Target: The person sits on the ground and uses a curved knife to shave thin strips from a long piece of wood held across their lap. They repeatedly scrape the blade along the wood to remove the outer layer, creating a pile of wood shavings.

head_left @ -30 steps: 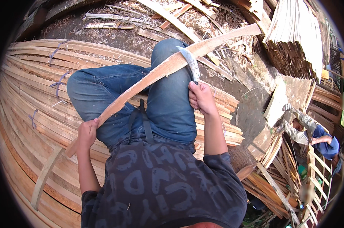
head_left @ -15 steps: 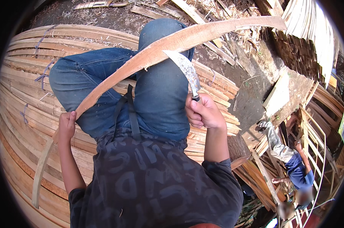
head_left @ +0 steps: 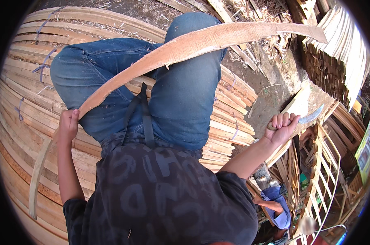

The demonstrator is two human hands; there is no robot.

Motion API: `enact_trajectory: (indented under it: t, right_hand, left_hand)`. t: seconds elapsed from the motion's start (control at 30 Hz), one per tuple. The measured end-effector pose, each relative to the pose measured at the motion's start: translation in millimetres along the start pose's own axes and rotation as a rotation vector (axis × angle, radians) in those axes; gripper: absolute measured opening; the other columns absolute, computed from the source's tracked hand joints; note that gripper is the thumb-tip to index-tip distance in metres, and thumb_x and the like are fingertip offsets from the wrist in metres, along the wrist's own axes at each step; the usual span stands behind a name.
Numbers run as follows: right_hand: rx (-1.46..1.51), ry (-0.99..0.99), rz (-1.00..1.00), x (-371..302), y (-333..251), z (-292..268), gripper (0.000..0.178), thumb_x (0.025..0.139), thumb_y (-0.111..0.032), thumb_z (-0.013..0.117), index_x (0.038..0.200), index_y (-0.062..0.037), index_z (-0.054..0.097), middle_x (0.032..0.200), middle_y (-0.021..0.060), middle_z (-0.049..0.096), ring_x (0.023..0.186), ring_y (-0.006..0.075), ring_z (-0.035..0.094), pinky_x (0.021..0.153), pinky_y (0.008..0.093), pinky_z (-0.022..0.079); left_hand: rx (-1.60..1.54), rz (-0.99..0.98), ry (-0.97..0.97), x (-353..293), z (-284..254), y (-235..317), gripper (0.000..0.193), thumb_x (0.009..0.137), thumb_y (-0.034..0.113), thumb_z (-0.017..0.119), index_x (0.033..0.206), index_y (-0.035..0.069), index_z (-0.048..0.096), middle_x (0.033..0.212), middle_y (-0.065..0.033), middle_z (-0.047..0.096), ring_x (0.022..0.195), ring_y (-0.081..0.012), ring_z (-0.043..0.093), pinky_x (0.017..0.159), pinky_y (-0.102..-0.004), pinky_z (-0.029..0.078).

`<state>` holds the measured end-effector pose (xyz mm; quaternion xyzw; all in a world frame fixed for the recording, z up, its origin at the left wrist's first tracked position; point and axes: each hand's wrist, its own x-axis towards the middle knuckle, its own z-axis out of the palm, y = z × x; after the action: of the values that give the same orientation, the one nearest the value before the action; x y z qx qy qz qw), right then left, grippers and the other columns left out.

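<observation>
A long curved wooden strip (head_left: 185, 47) lies across my bent knees, its broad part over the right leg and its thin far end reaching out to the upper right. My left hand (head_left: 67, 125) is closed round its narrow part beside my left thigh, and the rest of it bends down past my forearm. A small curl of wood sticks out of its lower edge near the knee. Out to the right, apart from the strip, my right hand (head_left: 282, 126) is wrapped round a knife (head_left: 311, 115). The curved blade points away to the right; the fingers mostly hide the handle.
Bundles of wooden strips (head_left: 19, 110), bound with purple ties, spread under and beside me. Stacked strips (head_left: 336, 57) stand at upper right. At lower right another person in a blue shirt (head_left: 277, 204) is near a wooden lattice frame (head_left: 326, 171). Shavings and offcuts litter the ground ahead.
My right hand has swung the knife from the strip's lower edge out to the far right. The left hand keeps its grip. The other person appears lower and further left.
</observation>
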<state>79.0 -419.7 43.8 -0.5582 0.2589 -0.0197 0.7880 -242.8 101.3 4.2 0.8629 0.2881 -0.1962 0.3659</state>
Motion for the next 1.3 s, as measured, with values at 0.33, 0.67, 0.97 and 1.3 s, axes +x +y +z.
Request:
enact_trajectory:
  t: [0.33,0.67,0.97,1.3]
  right_hand:
    - [-0.177,-0.783,0.888,-75.9,60.3,84.7,0.031,0.096,-0.031,0.054,0.08,-0.0054,0.046,0.051,-0.0022,0.036,0.036,0.0051,0.032,0.032,0.0208,0.028]
    - [0.346,-0.021,0.043,0.3,33.9,10.4,0.038,0.102,-0.033,0.038,0.074,-0.0092,0.046,0.05,-0.0037,0.032,0.038,0.0064,0.029,0.031,0.0214,0.03]
    - [0.203,-0.576,0.674,-70.4,23.0,52.1,0.031,0.102,-0.029,0.039,0.079,-0.0086,0.036,0.051,-0.0017,0.034,0.034,0.0062,0.03,0.028,0.0204,0.028]
    - [0.467,-0.16,0.238,-16.7,21.5,31.4,0.035,0.102,-0.026,0.037,0.075,-0.0073,0.046,0.051,-0.0022,0.032,0.036,0.008,0.029,0.031,0.0229,0.029]
  left_hand:
    - [0.081,0.085,0.012,8.3,-0.9,12.1,0.054,0.095,0.034,0.043,0.057,-0.004,0.04,0.051,-0.0219,0.036,0.046,-0.0346,0.04,0.049,-0.0426,0.029]
    - [0.005,0.058,-0.025,5.1,-1.5,0.4,0.055,0.096,0.035,0.042,0.057,-0.003,0.037,0.051,-0.0179,0.03,0.046,-0.0305,0.033,0.048,-0.041,0.027]
    - [0.051,0.099,-0.012,11.8,0.6,5.1,0.056,0.096,0.036,0.041,0.056,-0.003,0.036,0.05,-0.0184,0.03,0.044,-0.0302,0.034,0.048,-0.0409,0.026]
    - [0.049,0.084,0.0,11.0,-1.8,1.9,0.056,0.097,0.036,0.04,0.057,-0.003,0.038,0.051,-0.0171,0.033,0.047,-0.0292,0.035,0.049,-0.0399,0.028]
